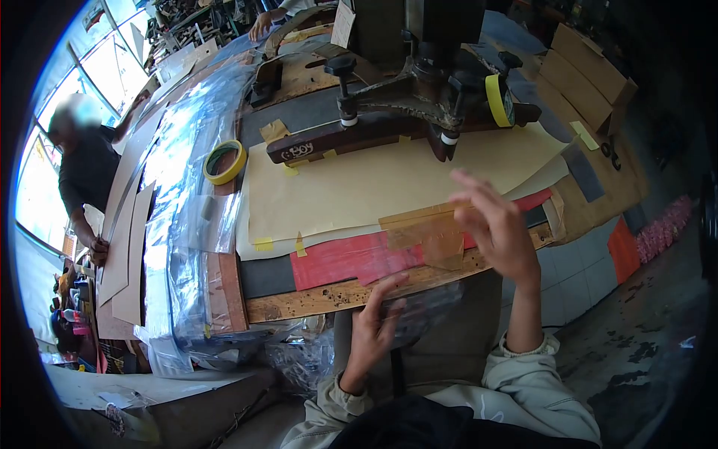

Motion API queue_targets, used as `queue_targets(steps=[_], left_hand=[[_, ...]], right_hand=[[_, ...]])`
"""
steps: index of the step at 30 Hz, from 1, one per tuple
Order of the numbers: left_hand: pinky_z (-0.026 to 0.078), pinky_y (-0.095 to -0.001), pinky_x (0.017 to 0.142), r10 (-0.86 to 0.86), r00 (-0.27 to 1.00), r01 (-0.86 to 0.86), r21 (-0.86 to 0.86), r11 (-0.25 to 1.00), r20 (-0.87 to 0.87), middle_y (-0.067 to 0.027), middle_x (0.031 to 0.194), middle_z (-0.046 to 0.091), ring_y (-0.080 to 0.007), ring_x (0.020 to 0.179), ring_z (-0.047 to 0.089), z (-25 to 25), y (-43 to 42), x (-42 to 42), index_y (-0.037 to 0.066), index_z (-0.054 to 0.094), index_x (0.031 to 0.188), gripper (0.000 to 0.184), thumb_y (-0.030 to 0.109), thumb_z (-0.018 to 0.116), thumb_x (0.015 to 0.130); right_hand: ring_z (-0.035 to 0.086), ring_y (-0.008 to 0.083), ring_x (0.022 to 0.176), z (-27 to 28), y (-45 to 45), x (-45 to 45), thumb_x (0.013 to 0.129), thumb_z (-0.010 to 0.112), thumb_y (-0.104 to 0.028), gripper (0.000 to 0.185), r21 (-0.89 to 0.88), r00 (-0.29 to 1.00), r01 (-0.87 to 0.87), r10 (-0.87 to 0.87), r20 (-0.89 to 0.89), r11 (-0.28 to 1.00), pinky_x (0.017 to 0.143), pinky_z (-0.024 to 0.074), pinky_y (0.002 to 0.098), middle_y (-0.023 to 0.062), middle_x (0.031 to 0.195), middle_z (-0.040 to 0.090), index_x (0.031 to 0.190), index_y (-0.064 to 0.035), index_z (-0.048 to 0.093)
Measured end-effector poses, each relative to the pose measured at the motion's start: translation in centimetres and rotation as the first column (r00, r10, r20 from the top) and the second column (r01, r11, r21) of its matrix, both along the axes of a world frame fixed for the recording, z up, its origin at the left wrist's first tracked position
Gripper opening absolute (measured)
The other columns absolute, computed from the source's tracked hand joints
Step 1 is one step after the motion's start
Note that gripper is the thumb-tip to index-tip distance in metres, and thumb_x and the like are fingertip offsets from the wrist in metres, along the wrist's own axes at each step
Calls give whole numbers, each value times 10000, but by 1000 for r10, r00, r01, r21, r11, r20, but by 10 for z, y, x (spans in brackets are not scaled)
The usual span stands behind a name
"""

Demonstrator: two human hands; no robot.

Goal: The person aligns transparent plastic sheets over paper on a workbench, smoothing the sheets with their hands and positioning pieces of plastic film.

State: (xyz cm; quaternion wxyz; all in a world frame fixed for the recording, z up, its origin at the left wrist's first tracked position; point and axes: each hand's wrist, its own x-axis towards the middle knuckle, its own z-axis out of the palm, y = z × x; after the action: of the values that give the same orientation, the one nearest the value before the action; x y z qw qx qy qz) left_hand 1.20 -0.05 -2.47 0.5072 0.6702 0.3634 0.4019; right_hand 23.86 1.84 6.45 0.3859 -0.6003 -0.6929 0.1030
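My right hand (499, 236) is raised over the front of the table, fingers stretched and apart, with nothing visible in it. Just below and left of it, a brown translucent tape piece (430, 233) lies across a cream paper sheet (336, 196) and a red strip (351, 260). My left hand (374, 325) is at the wooden table edge (307, 304), fingers apart, and slightly blurred; I cannot tell whether it touches the wood. Small yellow tape bits (263, 245) stick to the paper's edge. Across its far side rests a dark bar (336, 142) under a metal press foot (407, 97).
A yellow tape roll (224, 162) sits left of the paper; another roll (499, 101) is on the bar's right end. Clear plastic (191, 172) covers the left table. Scissors (611, 155) and an open cardboard box (580, 82) lie right. A co-worker (88, 161) handles board sheets (123, 254) at left.
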Motion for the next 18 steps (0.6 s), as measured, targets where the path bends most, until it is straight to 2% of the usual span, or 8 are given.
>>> queue_targets(steps=[1,2,4,5,8,11,14,18], left_hand=[[445,-295,907,-5,1000,5,-12,1000,-7,-117,1171,627,-208,1110,597,2,-1,-1,61,534,1237,353,20,577,889],[442,-296,912,-13,1000,12,-22,1000,-13,-117,1166,629,-207,1112,594,5,-1,-1,56,543,1225,338,16,572,891],[438,-295,917,-21,1000,21,-77,997,5,-116,1155,633,-204,1109,593,6,1,-1,48,551,1213,323,12,566,893],[437,-294,917,-20,999,24,-124,992,30,-116,1150,634,-203,1104,594,3,0,-1,46,550,1214,323,12,566,893],[434,-291,919,-21,998,31,-191,981,57,-117,1143,636,-196,1096,595,-1,-2,-1,38,549,1211,319,8,563,893],[432,-287,918,-40,999,45,-164,985,33,-115,1141,638,-188,1091,592,4,0,-2,31,551,1206,318,-3,561,890],[432,-283,915,-43,999,46,-156,987,24,-111,1137,640,-180,1085,591,4,0,-2,25,553,1201,318,-16,562,885],[431,-283,914,-26,999,29,-160,987,23,-106,1135,641,-179,1084,590,0,-1,-3,21,556,1193,319,-31,567,878]], right_hand=[[515,364,1179,-10,10,8,930,492,-422,446,87,965,204,-216,148,975,994,406,439,225,1197,575,1029,-3,610],[516,363,1176,-17,15,17,934,488,-410,460,120,893,302,-325,312,946,1000,400,440,239,1185,575,1030,26,598],[518,360,1168,-26,19,33,943,481,-386,488,235,634,459,-501,588,857,1011,388,441,267,1162,574,1032,84,574],[510,371,1170,-24,15,36,944,460,-420,569,148,659,506,-492,569,850,1028,366,446,306,1148,561,1059,129,554],[514,390,1149,-41,6,42,940,423,-489,649,88,530,629,-508,679,773,1023,355,495,307,1134,564,1112,124,548],[523,397,1117,-68,1,45,930,381,-558,729,315,447,630,-663,601,710,1011,336,540,303,1110,570,1136,122,544],[527,391,1107,-74,4,49,929,359,-582,759,318,425,680,-708,564,661,1007,320,564,302,1096,571,1123,128,546],[518,386,1127,-56,6,65,941,319,-585,782,186,433,753,-688,583,632,1018,321,547,308,1122,557,1107,147,537]])
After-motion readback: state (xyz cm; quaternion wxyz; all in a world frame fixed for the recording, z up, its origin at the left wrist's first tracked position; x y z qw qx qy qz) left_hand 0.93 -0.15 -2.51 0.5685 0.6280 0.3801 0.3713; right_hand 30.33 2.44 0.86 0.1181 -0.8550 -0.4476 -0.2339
